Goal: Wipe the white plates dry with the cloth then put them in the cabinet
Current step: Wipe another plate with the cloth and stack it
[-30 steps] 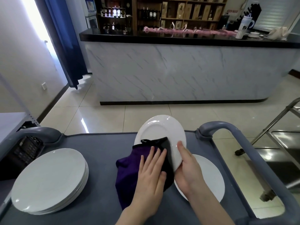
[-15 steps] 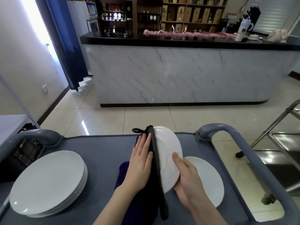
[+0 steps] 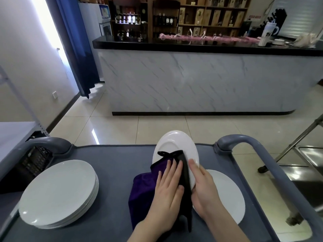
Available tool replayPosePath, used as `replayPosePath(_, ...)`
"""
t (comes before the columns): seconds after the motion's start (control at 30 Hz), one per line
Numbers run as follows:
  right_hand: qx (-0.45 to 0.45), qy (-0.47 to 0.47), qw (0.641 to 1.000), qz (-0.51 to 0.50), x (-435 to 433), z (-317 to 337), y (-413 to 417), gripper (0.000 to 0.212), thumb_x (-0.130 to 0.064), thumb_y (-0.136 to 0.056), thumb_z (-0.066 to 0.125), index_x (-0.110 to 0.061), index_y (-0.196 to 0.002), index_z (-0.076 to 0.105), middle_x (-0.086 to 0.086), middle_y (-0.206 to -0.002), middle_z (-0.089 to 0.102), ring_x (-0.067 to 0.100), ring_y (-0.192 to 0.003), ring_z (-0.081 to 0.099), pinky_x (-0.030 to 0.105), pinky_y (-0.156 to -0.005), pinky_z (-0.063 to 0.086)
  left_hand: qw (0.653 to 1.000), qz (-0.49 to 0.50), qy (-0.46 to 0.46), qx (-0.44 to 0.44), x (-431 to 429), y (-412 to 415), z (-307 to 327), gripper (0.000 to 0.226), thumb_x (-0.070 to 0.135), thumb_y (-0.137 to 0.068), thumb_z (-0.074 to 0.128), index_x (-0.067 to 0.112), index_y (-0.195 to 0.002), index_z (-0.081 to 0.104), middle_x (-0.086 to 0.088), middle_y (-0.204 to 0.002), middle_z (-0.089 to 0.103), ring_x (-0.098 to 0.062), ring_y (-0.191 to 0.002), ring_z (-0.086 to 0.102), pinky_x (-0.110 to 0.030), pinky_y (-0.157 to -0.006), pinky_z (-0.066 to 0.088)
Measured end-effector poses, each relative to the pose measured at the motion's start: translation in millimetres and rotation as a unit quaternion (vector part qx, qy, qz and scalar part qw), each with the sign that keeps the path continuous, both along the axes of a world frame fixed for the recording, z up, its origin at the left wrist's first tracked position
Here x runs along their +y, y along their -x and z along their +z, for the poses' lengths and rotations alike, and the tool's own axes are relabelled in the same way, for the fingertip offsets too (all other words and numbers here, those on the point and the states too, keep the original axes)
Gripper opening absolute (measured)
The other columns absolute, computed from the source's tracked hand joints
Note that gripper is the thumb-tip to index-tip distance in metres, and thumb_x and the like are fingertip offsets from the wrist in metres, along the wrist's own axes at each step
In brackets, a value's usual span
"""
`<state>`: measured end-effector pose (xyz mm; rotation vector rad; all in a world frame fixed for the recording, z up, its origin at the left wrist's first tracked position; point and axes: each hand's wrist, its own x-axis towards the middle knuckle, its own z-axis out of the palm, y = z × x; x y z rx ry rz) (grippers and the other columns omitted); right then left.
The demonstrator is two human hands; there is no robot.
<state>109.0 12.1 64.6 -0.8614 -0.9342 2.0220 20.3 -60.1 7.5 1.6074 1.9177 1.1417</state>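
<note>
I hold a white plate [image 3: 174, 145] tilted up over the grey cart top [image 3: 113, 165], its underside facing me. My right hand [image 3: 204, 191] grips its lower right rim, thumb across the near face. My left hand [image 3: 167, 193] lies flat with straight fingers on a purple and black cloth [image 3: 145, 186], pressing it against the plate's lower left. The cloth hangs down to the cart. Another single white plate [image 3: 227, 194] lies flat under my right hand. A stack of several white plates [image 3: 57, 193] sits at the cart's left.
The cart has rounded grey handles at left [image 3: 50, 142] and right [image 3: 253, 145]. A steel sink unit [image 3: 311, 159] stands to the right. Ahead across tiled floor is a marble-fronted bar counter [image 3: 192, 81] with shelves behind. A dark crate [image 3: 35, 161] sits left of the cart.
The held plate turned from edge-on back to facing me. My left hand slid the cloth from the plate's left edge down onto its lower face.
</note>
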Motion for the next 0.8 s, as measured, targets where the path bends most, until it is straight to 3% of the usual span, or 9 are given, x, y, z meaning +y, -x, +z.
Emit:
replayPosePath(0.23,-0.037,-0.013,0.999,0.006,-17,-21,-5,0.031,-0.033,-0.081,0.065,-0.010,-0.098,0.078,0.016,-0.107,0.074,0.025,-0.101,0.072,0.025,-0.072,0.058,0.999,0.030,0.038,0.004,5,43,-6,0.051,0.034,-0.106,0.019,0.054,-0.145,-0.008,0.030,-0.156,-0.013,0.010,-0.144,-0.016,-0.029,-0.123,-0.004)
replayPosePath(0.33,-0.075,-0.075,0.994,0.010,-16,-23,-9,0.034,-0.040,-0.079,0.066,-0.010,-0.093,0.077,0.018,-0.100,0.075,0.022,-0.093,0.071,0.031,-0.076,0.057,0.997,0.040,0.048,-0.047,-11,50,-23,0.055,0.035,-0.107,0.027,0.058,-0.144,-0.007,0.031,-0.158,-0.010,0.010,-0.145,-0.010,-0.024,-0.121,0.002)
replayPosePath(0.4,-0.113,-0.129,0.985,0.014,-16,-24,-9,0.034,-0.044,-0.080,0.064,-0.012,-0.085,0.074,0.017,-0.090,0.073,0.018,-0.084,0.066,0.033,-0.077,0.053,0.993,0.049,0.075,-0.080,-22,54,-35,0.057,0.033,-0.107,0.032,0.054,-0.148,-0.002,0.027,-0.161,-0.002,0.007,-0.147,-0.003,-0.031,-0.123,0.008)
replayPosePath(0.5,-0.182,-0.214,0.959,0.035,-19,-24,-5,0.028,-0.042,-0.089,0.058,-0.017,-0.087,0.072,0.009,-0.080,0.070,0.009,-0.075,0.059,0.021,-0.067,0.049,0.985,0.072,0.131,-0.089,-36,62,-42,0.052,0.036,-0.105,0.039,0.047,-0.150,0.016,0.020,-0.161,0.013,0.002,-0.148,0.008,-0.032,-0.122,0.013)
replayPosePath(0.6,-0.225,-0.308,0.923,0.057,-24,-21,0,0.038,-0.048,-0.089,0.051,-0.016,-0.092,0.071,0.008,-0.083,0.069,0.003,-0.072,0.057,0.014,-0.065,0.044,0.977,0.168,0.098,-0.093,-44,76,-28,0.033,0.032,-0.104,0.044,0.032,-0.135,0.054,0.016,-0.143,0.044,-0.005,-0.138,0.037,-0.022,-0.115,0.025)
replayPosePath(0.63,-0.231,-0.345,0.908,0.066,-26,-18,2,0.031,-0.047,-0.090,0.050,-0.027,-0.095,0.073,-0.002,-0.082,0.071,0.000,-0.073,0.060,0.012,-0.066,0.044,0.969,0.206,0.066,-0.122,-48,81,-20,0.027,0.033,-0.103,0.046,0.034,-0.125,0.060,0.016,-0.133,0.053,-0.004,-0.128,0.047,-0.025,-0.112,0.033)
replayPosePath(0.7,-0.244,-0.422,0.867,0.108,-32,-13,8,0.024,-0.045,-0.095,0.049,-0.046,-0.110,0.067,-0.018,-0.081,0.071,-0.002,-0.071,0.062,0.011,-0.066,0.045,0.929,0.247,-0.004,-0.276,-56,89,4,0.023,0.049,-0.096,0.050,0.043,-0.115,0.061,0.016,-0.119,0.065,-0.004,-0.112,0.061,-0.032,-0.099,0.049)
replayPosePath(0.77,-0.246,-0.489,0.823,0.153,-38,-11,18,0.028,-0.043,-0.097,0.051,-0.053,-0.120,0.061,-0.027,-0.088,0.070,-0.005,-0.075,0.064,0.011,-0.071,0.047,0.867,0.225,-0.052,-0.441,-65,96,21,0.038,0.063,-0.083,0.052,0.048,-0.118,0.057,0.013,-0.113,0.070,-0.011,-0.102,0.070,-0.035,-0.083,0.059)
replayPosePath(0.8,-0.237,-0.520,0.801,0.178,-42,-10,23,0.032,-0.038,-0.097,0.053,-0.055,-0.124,0.059,-0.034,-0.099,0.068,-0.010,-0.088,0.064,0.009,-0.080,0.047,0.849,0.222,-0.066,-0.476,-71,100,27,0.042,0.062,-0.083,0.054,0.046,-0.122,0.056,0.010,-0.112,0.071,-0.016,-0.100,0.072,-0.038,-0.077,0.061)
